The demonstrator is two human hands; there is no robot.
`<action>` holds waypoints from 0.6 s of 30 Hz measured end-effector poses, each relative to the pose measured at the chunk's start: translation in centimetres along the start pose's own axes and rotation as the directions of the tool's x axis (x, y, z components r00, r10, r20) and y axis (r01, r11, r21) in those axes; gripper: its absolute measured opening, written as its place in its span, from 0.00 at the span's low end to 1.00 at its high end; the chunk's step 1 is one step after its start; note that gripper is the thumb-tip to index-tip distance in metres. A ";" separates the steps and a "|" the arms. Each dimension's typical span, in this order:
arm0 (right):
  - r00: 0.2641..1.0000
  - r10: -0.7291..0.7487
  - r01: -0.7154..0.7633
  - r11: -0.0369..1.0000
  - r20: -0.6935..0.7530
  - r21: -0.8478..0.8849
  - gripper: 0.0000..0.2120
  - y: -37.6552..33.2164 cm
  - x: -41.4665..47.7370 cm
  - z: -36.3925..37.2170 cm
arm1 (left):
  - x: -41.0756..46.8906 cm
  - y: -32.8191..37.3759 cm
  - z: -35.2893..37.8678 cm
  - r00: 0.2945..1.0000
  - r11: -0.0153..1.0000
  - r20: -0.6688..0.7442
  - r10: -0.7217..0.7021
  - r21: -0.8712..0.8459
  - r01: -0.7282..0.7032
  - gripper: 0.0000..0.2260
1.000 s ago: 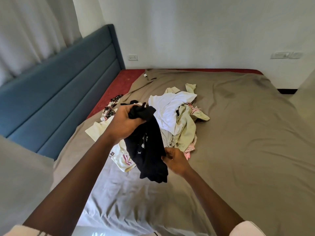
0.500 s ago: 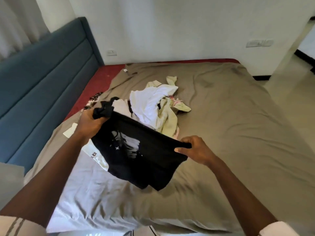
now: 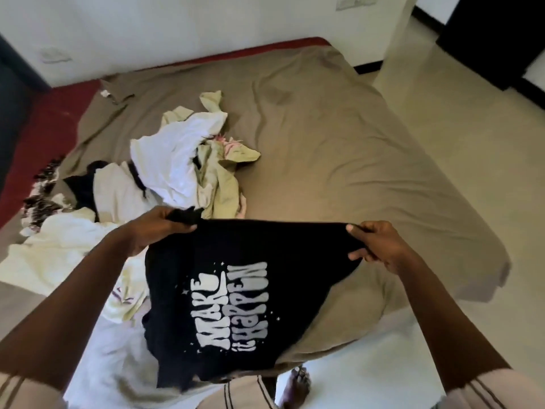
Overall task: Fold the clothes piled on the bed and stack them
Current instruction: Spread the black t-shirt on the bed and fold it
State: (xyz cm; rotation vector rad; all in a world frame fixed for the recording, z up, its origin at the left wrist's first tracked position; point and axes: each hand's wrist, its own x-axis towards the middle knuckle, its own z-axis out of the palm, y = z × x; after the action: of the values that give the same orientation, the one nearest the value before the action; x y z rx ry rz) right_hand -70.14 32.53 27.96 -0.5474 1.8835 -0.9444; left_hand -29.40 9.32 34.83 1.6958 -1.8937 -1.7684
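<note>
A black T-shirt [image 3: 236,290] with white lettering hangs spread out in front of me above the near part of the bed. My left hand [image 3: 159,228] grips its top edge on the left. My right hand [image 3: 377,246] pinches the same edge on the right. Beyond the shirt, a loose pile of clothes [image 3: 182,166] lies on the bed: white, pale green, cream and a patterned dark piece. The shirt hides part of the pile's near side.
The bed [image 3: 339,143] carries a wrinkled taupe sheet with bare room to the right of the pile. A red mattress edge [image 3: 44,113] shows at the far left by the dark headboard. Beige floor [image 3: 472,143] runs along the right. My foot [image 3: 295,385] stands below.
My hands moved apart and stretched the black shirt wide, so its print now faces me. The view swung right and down toward the bed's near edge.
</note>
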 end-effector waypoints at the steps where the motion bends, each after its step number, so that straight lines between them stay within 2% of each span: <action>1: 0.996 0.065 -0.053 0.986 -0.069 0.159 0.10 -0.6 1.0 -0.5 | 2.4 1.4 0.5 0.999 0.999 -0.032 0.034 -0.023 -0.035 0.15; 2: 0.983 0.109 -0.060 0.949 -0.145 0.310 0.10 -1.5 2.3 -1.2 | 4.8 3.1 1.0 0.995 0.996 -0.069 0.067 -0.046 -0.070 0.07; 4: 0.945 0.116 0.058 0.862 -0.307 0.504 0.11 -4.0 5.3 -3.0 | 9.5 6.8 2.1 0.975 0.985 -0.160 0.152 -0.061 -0.163 0.04; 7: 0.846 0.046 0.306 0.774 -0.532 0.554 0.07 -9.3 9.4 -6.3 | 14.6 13.1 3.0 0.907 0.933 -0.261 0.330 -0.056 -0.356 0.05; 10: 0.704 -0.054 0.517 0.722 -0.708 0.459 0.06 -15.1 10.7 -8.9 | 17.8 18.9 2.4 0.824 0.875 -0.364 0.434 -0.047 -0.482 0.10; 14: 0.502 -0.175 0.724 0.621 -0.847 0.301 0.10 -16.8 9.4 -10.2 | 18.1 21.9 2.8 0.714 0.772 -0.435 0.548 -0.063 -0.632 0.04; 16: 0.437 -0.243 0.719 0.673 -0.866 0.174 0.09 -13.2 9.1 -9.4 | 18.1 19.2 4.1 0.711 0.785 -0.418 0.565 0.009 -0.619 0.05; 18: 0.420 -0.343 0.639 0.770 -0.840 0.005 0.07 -7.1 8.9 -7.6 | 18.0 14.7 5.8 0.736 0.817 -0.364 0.571 0.164 -0.553 0.11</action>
State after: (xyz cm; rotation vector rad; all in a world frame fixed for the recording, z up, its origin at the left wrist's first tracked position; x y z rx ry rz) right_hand -81.19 24.92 30.89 -0.5245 2.2943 -2.1948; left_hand -49.81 -2.97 32.67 1.1688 -1.9668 -1.0604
